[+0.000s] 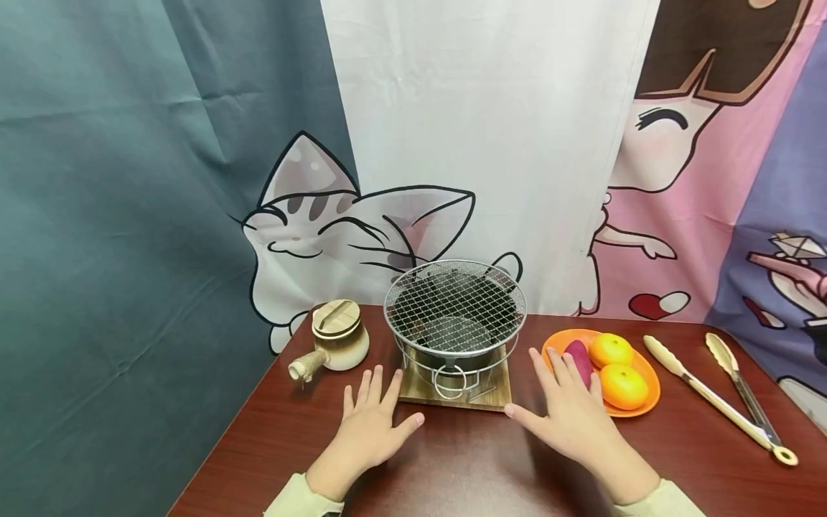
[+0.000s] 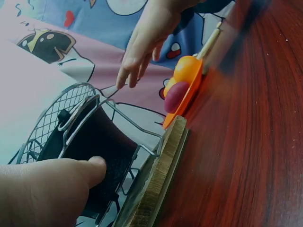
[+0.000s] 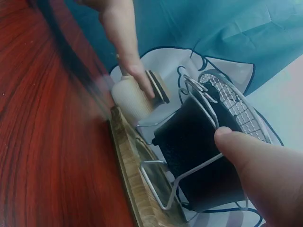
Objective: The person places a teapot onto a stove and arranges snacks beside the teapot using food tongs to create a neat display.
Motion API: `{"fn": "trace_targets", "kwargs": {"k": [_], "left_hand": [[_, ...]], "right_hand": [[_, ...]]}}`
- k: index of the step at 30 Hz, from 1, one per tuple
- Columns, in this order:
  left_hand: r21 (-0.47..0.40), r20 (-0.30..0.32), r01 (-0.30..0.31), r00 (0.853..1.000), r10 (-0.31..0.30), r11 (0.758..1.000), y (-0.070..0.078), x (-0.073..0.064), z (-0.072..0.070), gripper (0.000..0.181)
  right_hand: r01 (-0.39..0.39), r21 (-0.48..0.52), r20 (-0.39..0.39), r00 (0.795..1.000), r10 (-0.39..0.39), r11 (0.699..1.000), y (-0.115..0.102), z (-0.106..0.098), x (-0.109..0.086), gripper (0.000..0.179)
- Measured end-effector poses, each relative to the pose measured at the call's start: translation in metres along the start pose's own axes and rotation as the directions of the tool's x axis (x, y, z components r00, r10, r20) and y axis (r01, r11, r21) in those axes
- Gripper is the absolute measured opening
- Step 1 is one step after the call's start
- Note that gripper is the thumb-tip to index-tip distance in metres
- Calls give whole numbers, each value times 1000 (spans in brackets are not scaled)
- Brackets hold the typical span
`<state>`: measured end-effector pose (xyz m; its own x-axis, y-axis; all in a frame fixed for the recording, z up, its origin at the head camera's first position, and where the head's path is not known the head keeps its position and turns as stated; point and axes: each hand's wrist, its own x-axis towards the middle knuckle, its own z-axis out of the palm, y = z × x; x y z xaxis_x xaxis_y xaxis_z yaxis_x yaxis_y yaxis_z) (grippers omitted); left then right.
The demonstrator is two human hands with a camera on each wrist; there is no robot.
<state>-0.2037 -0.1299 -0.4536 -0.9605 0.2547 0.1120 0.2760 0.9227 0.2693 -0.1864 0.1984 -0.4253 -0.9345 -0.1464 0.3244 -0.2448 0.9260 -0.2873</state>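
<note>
Both hands hover palm down with fingers spread and hold nothing. My left hand point(image 1: 368, 434) is in front of the small pot point(image 1: 340, 345), which has a wooden lid and a side handle. Between the hands and farther back stands a small black grill stove point(image 1: 446, 362) in a wire frame, topped by a round wire mesh point(image 1: 455, 305). A square wooden board point(image 1: 413, 391) lies under it. My right hand point(image 1: 571, 416) is at the near left side of an orange plate point(image 1: 649, 398), partly covering a purple oval item point(image 1: 579, 361). Two oranges point(image 1: 623, 388) share that plate.
Metal tongs point(image 1: 723, 398) with beige tips and handle ring lie spread at the right of the dark red table point(image 1: 465, 459). A cartoon-printed curtain point(image 1: 504, 143) hangs right behind the table's back edge.
</note>
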Motion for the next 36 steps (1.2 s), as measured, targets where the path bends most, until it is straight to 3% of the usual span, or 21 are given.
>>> {"fn": "trace_targets", "kwargs": {"k": [5, 11, 18, 25, 36], "left_hand": [[-23, -72, -53, 996, 51, 998, 2, 3, 6, 81], [-8, -97, -124, 988, 123, 992, 2, 5, 20, 76], [25, -89, -154, 984, 155, 988, 0, 8, 28, 71], [63, -60, -174, 982, 177, 983, -1, 8, 35, 70], [119, -57, -191, 978, 199, 974, -2, 8, 41, 71]], "right_hand": [[56, -5, -77, 995, -56, 998, -2, 11, 4, 88], [107, 20, -147, 984, -103, 994, -2, 32, 8, 66], [181, 59, -229, 960, -163, 982, 1, 56, 10, 51], [224, 97, -253, 948, -194, 970, -2, 71, 10, 42], [279, 58, -288, 924, -251, 959, -5, 86, 8, 28]]}}
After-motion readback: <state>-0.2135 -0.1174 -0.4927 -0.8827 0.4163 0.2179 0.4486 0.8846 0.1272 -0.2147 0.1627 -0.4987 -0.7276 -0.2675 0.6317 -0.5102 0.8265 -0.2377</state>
